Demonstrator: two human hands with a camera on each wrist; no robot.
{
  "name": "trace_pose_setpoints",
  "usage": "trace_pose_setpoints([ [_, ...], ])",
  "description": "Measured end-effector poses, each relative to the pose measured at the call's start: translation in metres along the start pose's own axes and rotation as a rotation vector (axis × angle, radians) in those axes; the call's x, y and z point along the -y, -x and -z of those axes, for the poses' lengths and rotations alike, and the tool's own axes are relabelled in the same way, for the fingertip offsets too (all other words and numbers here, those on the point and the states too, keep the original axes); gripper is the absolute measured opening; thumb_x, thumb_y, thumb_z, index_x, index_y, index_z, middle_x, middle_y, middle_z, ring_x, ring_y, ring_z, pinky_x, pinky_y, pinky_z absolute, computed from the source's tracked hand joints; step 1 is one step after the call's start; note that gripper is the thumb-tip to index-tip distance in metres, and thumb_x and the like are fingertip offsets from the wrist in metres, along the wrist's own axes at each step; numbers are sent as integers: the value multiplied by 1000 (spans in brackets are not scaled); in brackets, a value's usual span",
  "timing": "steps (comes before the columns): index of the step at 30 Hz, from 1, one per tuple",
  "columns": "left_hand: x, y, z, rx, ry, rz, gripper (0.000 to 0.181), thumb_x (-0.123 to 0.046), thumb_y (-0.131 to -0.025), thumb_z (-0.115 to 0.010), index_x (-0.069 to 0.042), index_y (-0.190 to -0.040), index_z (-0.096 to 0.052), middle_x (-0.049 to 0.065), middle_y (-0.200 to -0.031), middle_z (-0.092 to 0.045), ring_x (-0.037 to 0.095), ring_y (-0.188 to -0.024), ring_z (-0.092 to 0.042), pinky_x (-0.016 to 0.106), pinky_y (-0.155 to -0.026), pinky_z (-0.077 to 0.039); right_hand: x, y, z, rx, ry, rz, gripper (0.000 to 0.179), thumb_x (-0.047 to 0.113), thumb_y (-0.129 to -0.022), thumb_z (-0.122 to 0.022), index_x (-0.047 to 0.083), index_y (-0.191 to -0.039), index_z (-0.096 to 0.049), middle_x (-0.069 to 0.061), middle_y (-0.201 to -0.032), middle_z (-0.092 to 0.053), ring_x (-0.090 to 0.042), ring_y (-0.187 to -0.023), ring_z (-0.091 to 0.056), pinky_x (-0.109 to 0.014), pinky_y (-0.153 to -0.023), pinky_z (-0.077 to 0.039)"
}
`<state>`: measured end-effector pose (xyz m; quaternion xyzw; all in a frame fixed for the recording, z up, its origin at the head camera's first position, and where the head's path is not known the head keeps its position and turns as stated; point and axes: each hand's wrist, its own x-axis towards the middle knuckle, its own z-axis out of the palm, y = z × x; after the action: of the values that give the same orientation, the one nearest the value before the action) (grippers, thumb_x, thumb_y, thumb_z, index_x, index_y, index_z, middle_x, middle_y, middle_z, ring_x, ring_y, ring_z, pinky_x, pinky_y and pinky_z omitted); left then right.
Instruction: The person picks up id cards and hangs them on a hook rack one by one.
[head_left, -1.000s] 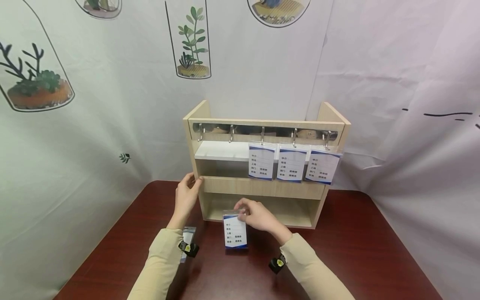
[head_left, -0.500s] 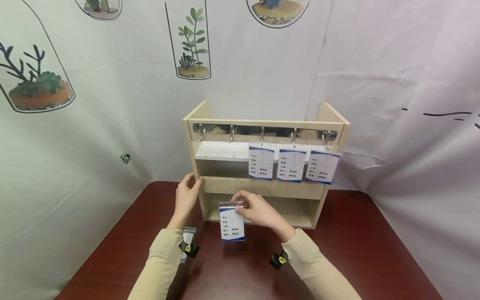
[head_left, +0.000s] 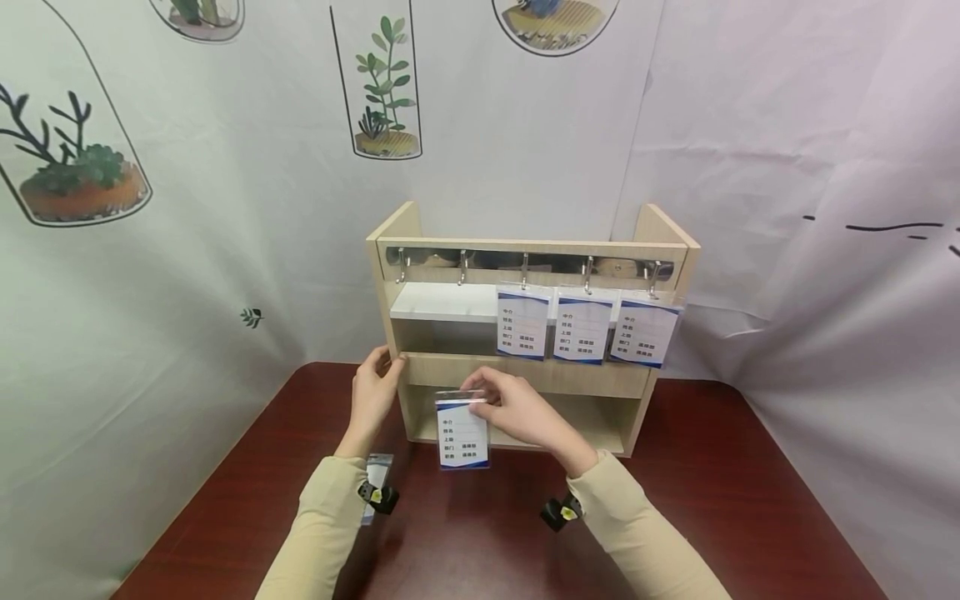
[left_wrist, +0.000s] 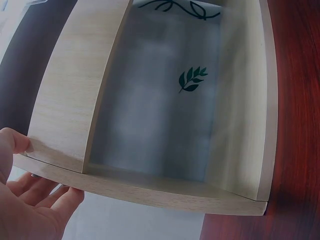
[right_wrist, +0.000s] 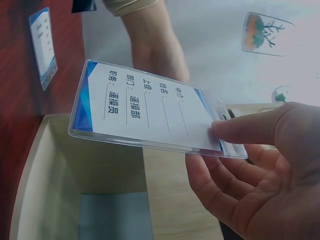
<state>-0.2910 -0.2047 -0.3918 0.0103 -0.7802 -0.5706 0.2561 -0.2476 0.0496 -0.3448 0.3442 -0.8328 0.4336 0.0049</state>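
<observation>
My right hand (head_left: 521, 408) pinches the upper right corner of a badge (head_left: 462, 433) in a clear plastic holder, held upright in front of the shelf's lower part. In the right wrist view the thumb lies on the printed face of the badge (right_wrist: 145, 107) and the fingers are behind it. At the wooden shelf's left side panel, my left hand (head_left: 372, 392) grips the edge. The left wrist view shows its thumb on the front of the wooden shelf (left_wrist: 65, 90) and the fingers round the outer side. Three similar badges (head_left: 583, 327) hang from the shelf's right-hand hooks.
Two bare hooks (head_left: 462, 267) are on the metal strip to the left of the hanging badges. Another badge (head_left: 377, 475) lies on the dark red table (head_left: 480, 550), partly hidden by my left forearm. A white curtain (head_left: 750, 167) with plant prints hangs behind.
My right hand has raised the badge from near the tabletop, shifting it slightly left and then holding it in front of the lower shelf opening. The left hand has stayed on the side panel.
</observation>
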Motion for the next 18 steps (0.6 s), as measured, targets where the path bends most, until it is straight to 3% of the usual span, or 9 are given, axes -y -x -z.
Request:
trace_pose_setpoints([
  [9, 0, 1, 0, 2, 4, 5, 38, -20, -98, -65, 1, -129, -63, 24, -131, -63, 37, -118, -63, 51, -98, -51, 8, -3, 5, -35, -23, 54, 22, 6, -95, -67, 8, -117, -66, -5, -117, -71, -18, -104, -69, -32, -89, -54],
  [18, 0, 1, 0, 13, 7, 17, 39, -21, -99, -65, 0, -131, -62, 24, -133, -62, 37, -119, -62, 50, -99, -50, 24, -1, 9, -57, -43, 104, 23, 7, -96, -67, 9, -118, -65, -4, -115, -71, -14, -100, -68, -31, -87, -54],
])
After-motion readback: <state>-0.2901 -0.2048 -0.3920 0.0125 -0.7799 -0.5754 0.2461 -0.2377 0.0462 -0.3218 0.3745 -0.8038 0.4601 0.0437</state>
